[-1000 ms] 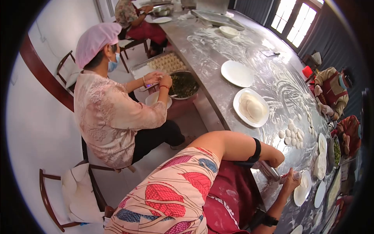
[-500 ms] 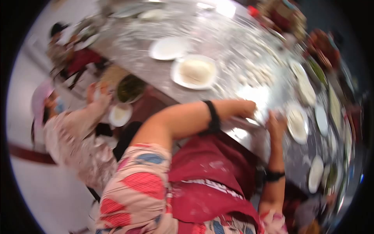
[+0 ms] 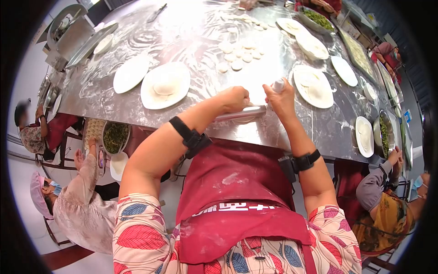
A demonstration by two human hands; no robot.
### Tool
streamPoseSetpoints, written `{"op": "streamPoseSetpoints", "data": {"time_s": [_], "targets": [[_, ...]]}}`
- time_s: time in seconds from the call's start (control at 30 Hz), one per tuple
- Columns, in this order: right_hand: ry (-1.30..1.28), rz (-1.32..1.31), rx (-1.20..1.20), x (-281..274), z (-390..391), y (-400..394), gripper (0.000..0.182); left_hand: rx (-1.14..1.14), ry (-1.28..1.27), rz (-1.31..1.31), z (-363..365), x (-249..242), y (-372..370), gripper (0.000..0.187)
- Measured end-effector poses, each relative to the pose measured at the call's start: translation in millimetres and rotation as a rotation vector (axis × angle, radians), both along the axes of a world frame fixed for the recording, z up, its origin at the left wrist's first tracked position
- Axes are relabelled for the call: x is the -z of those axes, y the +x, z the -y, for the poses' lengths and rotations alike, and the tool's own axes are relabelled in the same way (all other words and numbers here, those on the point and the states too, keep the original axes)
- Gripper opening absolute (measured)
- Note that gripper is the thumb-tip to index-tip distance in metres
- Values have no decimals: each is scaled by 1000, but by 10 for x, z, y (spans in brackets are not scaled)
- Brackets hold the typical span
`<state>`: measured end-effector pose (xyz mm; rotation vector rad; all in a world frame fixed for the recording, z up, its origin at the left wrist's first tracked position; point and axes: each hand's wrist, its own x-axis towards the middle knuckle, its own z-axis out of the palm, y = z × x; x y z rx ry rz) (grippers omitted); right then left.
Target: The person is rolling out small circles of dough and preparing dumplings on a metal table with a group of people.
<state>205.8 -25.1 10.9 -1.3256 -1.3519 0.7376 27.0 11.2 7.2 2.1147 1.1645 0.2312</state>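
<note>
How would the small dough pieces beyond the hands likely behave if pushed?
The small dough pieces would probably slide rather than roll, as they look flattened. Flour streaking the metal table may ease that. Their pale, uncooked look suggests they'd dent easily.

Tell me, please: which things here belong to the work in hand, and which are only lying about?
Likely in use: metal roller; pale handle in right hand; dough pieces; plated dough rounds.

Seemingly lying about: bare plate at left; long tray; dark tool.

Unreadable white characters (image 3: 241, 208) on maroon apron (image 3: 232, 170)
</note>
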Motion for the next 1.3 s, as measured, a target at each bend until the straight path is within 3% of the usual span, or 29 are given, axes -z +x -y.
{"op": "streamPoseSetpoints", "data": {"time_s": [0.2, 0.3, 0.47, 0.53, 0.67, 0.73, 0.8, 0.93, 1.07, 1.13, 1.2, 1.27, 1.3], "targets": [[-76, -86, 21, -28, 760, 38, 20, 21, -52, 27, 14, 25, -80, 21], [-69, 10, 49, -92, 562, 41, 20, 57, -170, 19, 34, 3, -74, 21], [53, 11, 32, 3, -80, -49, 20, -61, 25, 5, -24, 113, -78, 23], [43, 33, 57, 6, 47, -20, 20, -92, -24, 7, 33, 43, -98, 24], [-63, -83, 43, 3, 631, 27, 19, -95, 165, -31, 228, 61, -78, 22], [-60, -55, 18, 111, 747, 85, 21, -36, 246, 81, 180, 168, -46, 17], [-78, -136, 7, -3, 808, 35, 21, 2, 38, 166, 49, 114, -42, 13], [9, -50, -15, 79, 777, 110, 23, -67, -338, 328, -130, -47, 189, 13], [-5, -32, -46, 16, 860, 133, 24, 0, -239, 259, -532, -136, 752, 26], [9, -37, -60, 69, 879, 149, 25, -41, -427, 410, -657, -350, 1138, 25], [45, -26, -74, 84, 889, 160, 25, -21, -624, 744, -832, -450, 1499, 24], [27, -42, -86, 58, 900, 158, 25, -87, -532, 831, -1063, -449, 1689, 35], [24, -17, -89, 52, 898, 175, 20, -89, -168, 545, -1291, -345, 1731, 41]]}}
